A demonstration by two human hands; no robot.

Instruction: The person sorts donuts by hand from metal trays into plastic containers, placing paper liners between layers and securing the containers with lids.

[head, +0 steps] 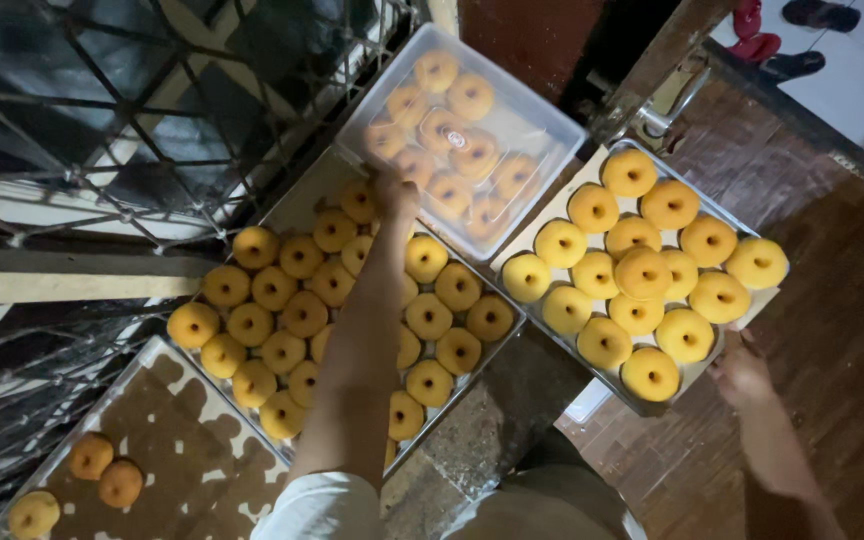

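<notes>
My left hand (393, 191) reaches far forward over a metal tray (293, 206) packed with golden ring donuts and grips the near edge of a clear plastic box (542, 118) that holds several donuts under its lid. My right hand (741, 373) holds the near corner of a second metal tray (674, 385), lined with paper and filled with donuts, lifted above the floor on the right.
A third tray (167, 425) with brown patterned paper and three donuts lies at the lower left. A metal window grille (102, 120) runs along the left. Reddish wooden floor (832, 300) spreads to the right, with shoes (792, 40) at the top right.
</notes>
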